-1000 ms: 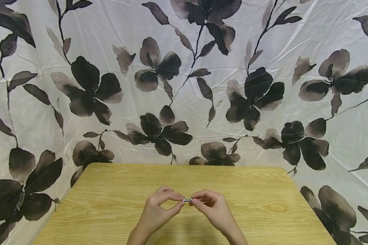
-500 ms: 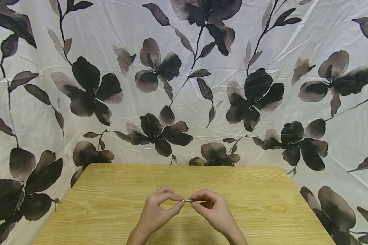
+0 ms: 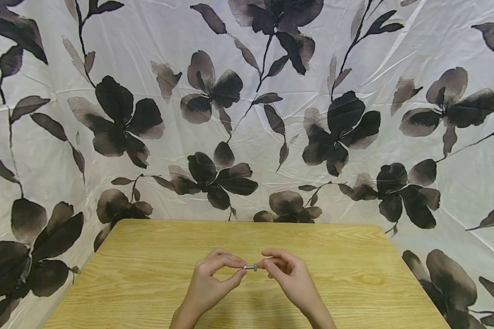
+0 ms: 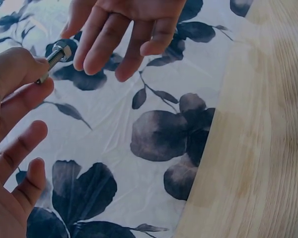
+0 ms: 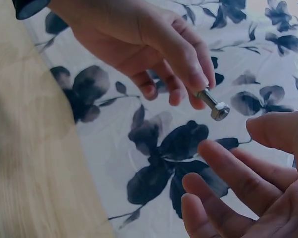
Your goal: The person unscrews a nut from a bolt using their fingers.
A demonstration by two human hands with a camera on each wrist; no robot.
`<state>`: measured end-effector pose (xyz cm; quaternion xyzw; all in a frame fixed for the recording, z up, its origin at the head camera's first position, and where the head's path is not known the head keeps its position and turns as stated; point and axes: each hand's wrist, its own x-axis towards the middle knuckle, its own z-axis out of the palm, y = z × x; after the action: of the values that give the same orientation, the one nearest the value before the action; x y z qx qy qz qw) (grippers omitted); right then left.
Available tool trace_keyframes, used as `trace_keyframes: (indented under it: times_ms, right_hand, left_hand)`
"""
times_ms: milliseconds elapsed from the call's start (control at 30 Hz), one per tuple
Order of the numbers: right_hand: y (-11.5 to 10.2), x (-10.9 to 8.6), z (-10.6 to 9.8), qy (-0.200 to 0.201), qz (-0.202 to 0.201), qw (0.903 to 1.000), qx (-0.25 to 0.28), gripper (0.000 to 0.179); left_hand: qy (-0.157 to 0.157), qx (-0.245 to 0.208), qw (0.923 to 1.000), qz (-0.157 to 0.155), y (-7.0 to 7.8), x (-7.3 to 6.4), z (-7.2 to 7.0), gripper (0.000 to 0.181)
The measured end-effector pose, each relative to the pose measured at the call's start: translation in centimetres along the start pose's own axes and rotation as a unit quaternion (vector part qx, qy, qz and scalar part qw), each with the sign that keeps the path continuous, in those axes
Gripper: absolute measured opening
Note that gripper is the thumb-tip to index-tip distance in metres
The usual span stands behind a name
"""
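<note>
My left hand (image 3: 212,276) pinches a small silver bolt (image 3: 249,267) between thumb and index finger, well above the table. A hex nut (image 5: 220,111) sits at the bolt's right end, facing my right hand (image 3: 290,276). The bolt's other end is partly covered by the left fingertips. In the left wrist view the shank (image 4: 54,60) shows between the pinching fingers and the nut. My right hand is just beside the nut, its fingers loosely bent and holding nothing. Both wrist views show a gap between its fingertips and the nut.
A light wood-grain table (image 3: 148,242) lies under both hands. White cloth with dark flower prints (image 3: 271,151) hangs behind it and along both sides.
My right thumb and fingers, earlier at the nut end, have come away and spread apart. The nut end now shows fully. My left hand keeps its pinch, nearly still.
</note>
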<state>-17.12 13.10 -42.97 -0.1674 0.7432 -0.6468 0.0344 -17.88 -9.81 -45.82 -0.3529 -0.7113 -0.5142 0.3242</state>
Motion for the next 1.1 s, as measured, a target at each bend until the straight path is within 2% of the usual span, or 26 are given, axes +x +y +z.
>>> trace_keyframes:
  times_ms: [200,533,800,1100]
  right_hand:
    - [0.23,-0.01,0.27,-0.011,0.015,0.9997,-0.014,0.028]
    - [0.40,-0.07,0.39,-0.040,0.001,0.9992,0.004,0.028]
    - [0.50,-0.07,0.36,-0.034,-0.028,0.9990,0.000,0.022]
    - [0.72,-0.02,0.45,-0.031,-0.048,0.9984,-0.005,0.020]
  left_hand:
    - [-0.002,0.005,0.9999,0.009,0.17,0.10,0.08,0.031]
    - [0.002,0.007,0.9992,0.040,-0.25,0.03,0.25,0.034]
    - [-0.003,-0.009,0.9994,0.033,-0.35,0.00,0.24,0.030]
    - [-0.005,0.005,0.9998,0.021,-0.05,0.11,0.12,0.029]
